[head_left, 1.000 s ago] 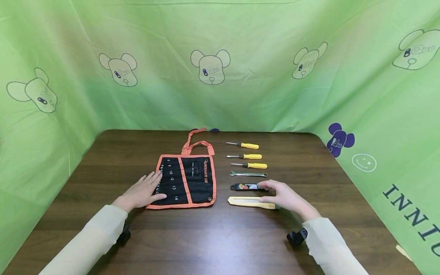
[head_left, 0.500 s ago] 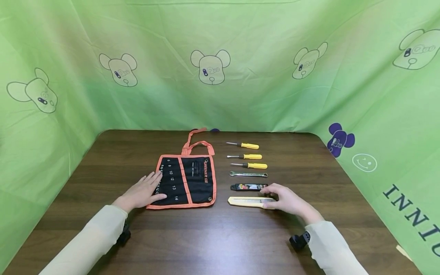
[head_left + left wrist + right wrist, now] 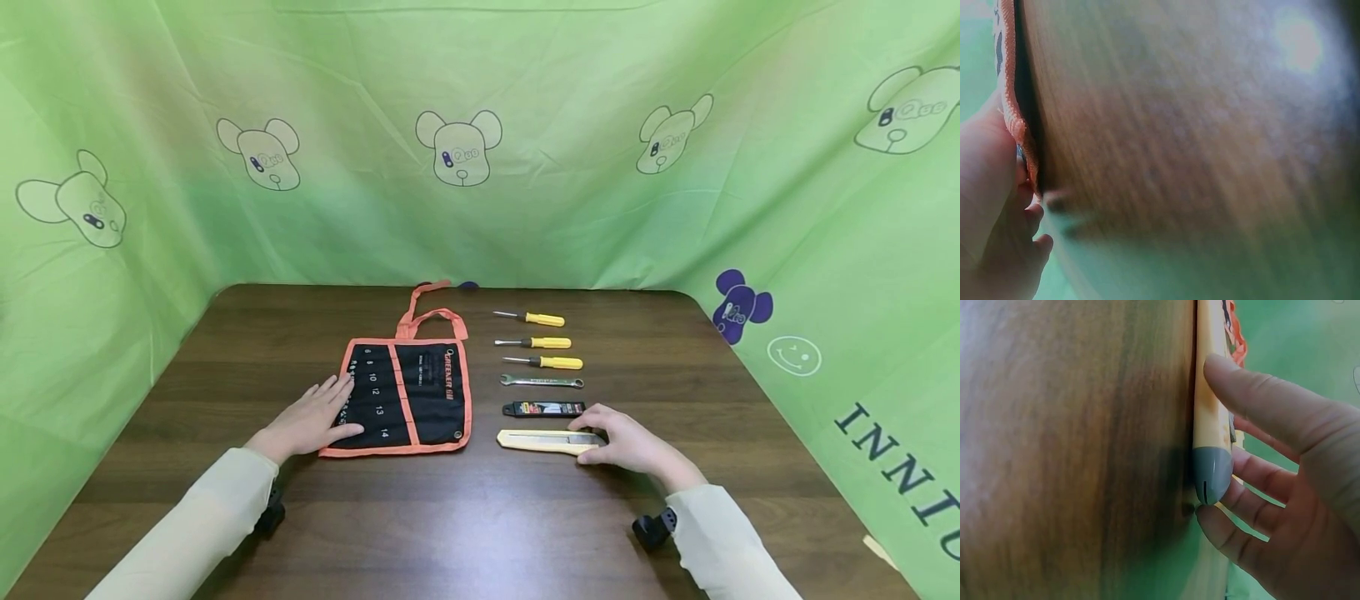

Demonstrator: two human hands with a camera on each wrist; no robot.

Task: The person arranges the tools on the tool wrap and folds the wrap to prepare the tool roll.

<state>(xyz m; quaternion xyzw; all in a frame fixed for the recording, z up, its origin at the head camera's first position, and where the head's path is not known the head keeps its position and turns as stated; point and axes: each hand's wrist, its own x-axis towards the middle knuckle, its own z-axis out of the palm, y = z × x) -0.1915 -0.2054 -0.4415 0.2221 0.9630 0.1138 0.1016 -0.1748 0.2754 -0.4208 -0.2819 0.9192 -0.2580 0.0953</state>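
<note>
A black tool pouch [image 3: 431, 392] with orange trim lies flat on the table. My left hand [image 3: 311, 419] rests across its left edge with the fingers straight. On the right lies a pale yellow utility knife [image 3: 536, 440] with a grey end cap [image 3: 1213, 472]. My right hand [image 3: 630, 442] pinches its right end, thumb on the near side and fingers on the far side. The knife still lies on the table. Just beyond it is a slim black packet [image 3: 542, 408] with a coloured label.
Behind the packet lie a combination wrench [image 3: 542, 382] and three yellow-handled screwdrivers [image 3: 557, 363], roughly parallel. The pouch's orange straps [image 3: 420, 317] reach toward the table's back edge. A green printed cloth [image 3: 465, 233] surrounds the wooden table [image 3: 450, 533].
My right hand has drawn back slightly right and toward me, off the black packet, and its fingers have closed about the knife's end. My left hand has not moved.
</note>
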